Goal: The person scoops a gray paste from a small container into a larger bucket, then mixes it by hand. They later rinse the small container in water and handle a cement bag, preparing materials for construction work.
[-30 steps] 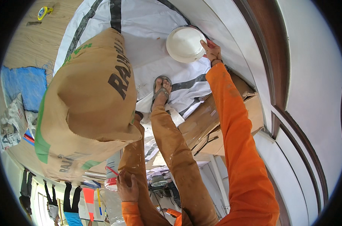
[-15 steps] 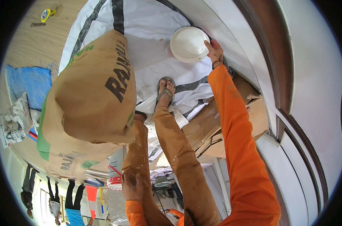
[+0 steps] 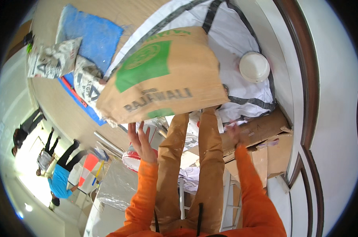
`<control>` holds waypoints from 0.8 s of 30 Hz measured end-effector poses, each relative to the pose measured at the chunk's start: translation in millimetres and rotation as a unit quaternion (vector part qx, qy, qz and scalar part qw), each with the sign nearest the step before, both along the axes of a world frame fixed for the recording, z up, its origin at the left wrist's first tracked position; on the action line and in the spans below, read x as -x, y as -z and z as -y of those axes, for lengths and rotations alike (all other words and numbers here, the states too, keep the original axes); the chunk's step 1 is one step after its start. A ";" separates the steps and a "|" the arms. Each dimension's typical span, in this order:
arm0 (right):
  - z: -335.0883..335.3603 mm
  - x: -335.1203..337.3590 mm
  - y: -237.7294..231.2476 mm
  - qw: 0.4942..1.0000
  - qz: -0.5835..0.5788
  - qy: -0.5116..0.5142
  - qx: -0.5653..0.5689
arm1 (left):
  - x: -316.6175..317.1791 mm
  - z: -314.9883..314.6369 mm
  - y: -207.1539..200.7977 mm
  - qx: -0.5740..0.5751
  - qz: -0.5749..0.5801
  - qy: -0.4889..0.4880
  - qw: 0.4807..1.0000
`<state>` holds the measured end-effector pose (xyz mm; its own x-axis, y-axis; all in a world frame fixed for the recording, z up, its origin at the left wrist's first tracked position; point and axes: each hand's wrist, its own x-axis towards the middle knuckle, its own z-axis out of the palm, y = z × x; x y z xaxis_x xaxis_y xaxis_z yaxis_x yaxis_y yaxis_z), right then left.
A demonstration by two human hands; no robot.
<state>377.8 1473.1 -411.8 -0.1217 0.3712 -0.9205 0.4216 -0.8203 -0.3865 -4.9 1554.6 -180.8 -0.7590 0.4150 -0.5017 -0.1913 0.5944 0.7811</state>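
A large brown paper sack with a green patch and dark lettering stands on a white sheet in front of my legs. My left hand is at its near lower edge, fingers spread and holding nothing; whether the fingertips touch the paper I cannot tell. My right hand is smeared by motion above the cardboard, apart from the sack, and its fingers are unclear. At the far right, a round white tub rests on the white sheet, away from both hands.
Flattened cardboard lies right of my legs, beside a white wall with brown trim. Left of the sack are white printed bags and a blue woven sack. A red-rimmed bucket stands by my left arm; several people are beyond.
My right hand has let go of the white tub and drawn back toward me. From beside my leg, my left hand has reached forward to the sack. The view has swung left.
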 end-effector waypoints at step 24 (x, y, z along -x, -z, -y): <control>-274.8 201.8 -257.4 0.919 0.045 -0.097 -0.380 | 104.7 -40.9 -14.2 0.192 -0.101 0.088 0.972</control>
<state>176.0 1747.9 -154.5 -0.1899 0.8905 -0.4134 0.5895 -0.2333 -0.7734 -109.6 1595.5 -166.6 -0.7930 0.3579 -0.4930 0.0737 0.8596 0.5056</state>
